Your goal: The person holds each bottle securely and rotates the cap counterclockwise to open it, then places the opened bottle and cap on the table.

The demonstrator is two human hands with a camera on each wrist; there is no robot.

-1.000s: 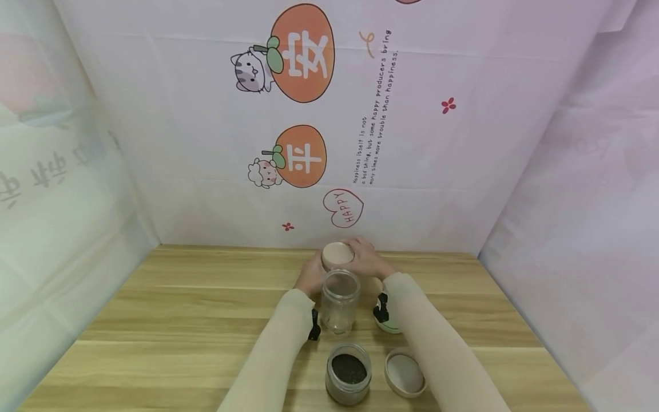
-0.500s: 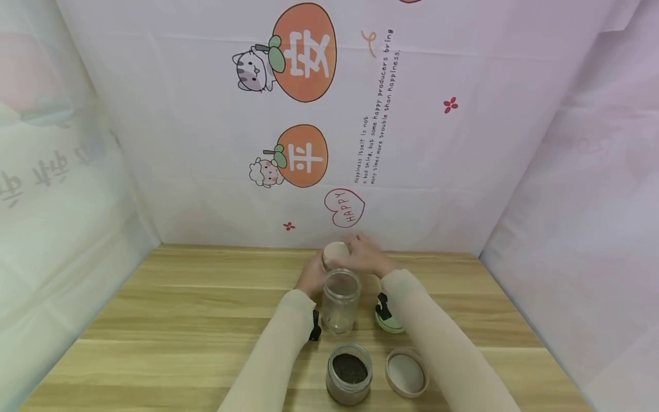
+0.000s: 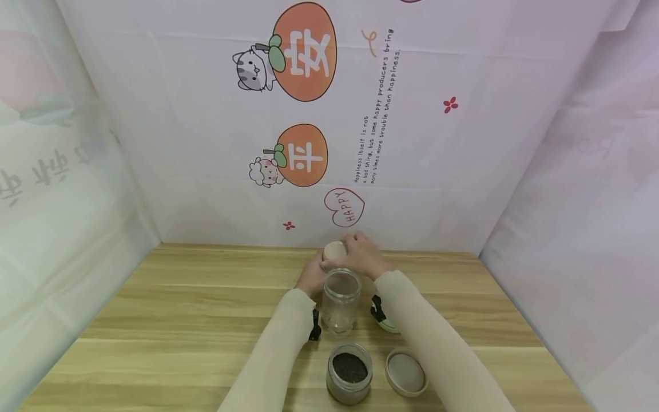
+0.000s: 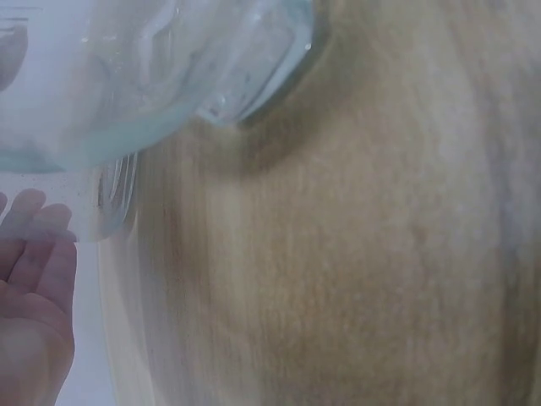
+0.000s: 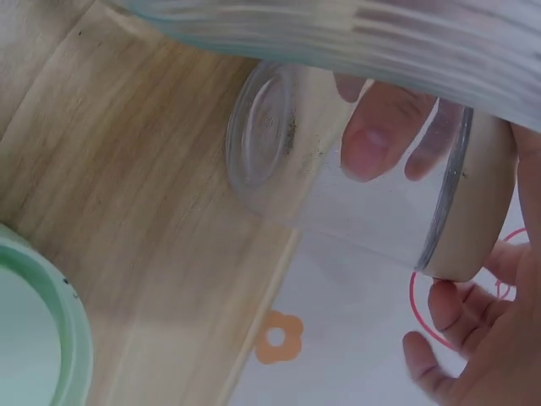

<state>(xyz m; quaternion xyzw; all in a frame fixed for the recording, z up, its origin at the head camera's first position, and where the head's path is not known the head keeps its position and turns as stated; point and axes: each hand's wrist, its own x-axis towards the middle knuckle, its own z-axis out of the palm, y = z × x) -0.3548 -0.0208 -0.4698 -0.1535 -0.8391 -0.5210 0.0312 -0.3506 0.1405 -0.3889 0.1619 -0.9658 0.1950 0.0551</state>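
At the back of the table, my left hand [image 3: 311,276] grips a clear jar [image 5: 313,178] around its body. Its fingers show through the clear wall in the right wrist view. A beige lid [image 3: 334,250] sits on this jar, and my right hand [image 3: 364,256] holds it by the side, fingers around the edge. In the left wrist view, the left hand's fingers [image 4: 42,254] lie against the jar's wall. Just in front stands a taller clear jar [image 3: 341,306] with its mouth uncovered.
Nearer the front, an uncovered jar [image 3: 349,377] contains dark grains. Beside it a beige lid [image 3: 405,373] lies with its inside up. A green lid [image 5: 72,338] lies under the right forearm. A printed cloth [image 3: 412,171] hangs behind the table [image 3: 206,320].
My right hand has shifted slightly left and turned over the beige lid, covering more of it. The left hand stays in place around the jar.
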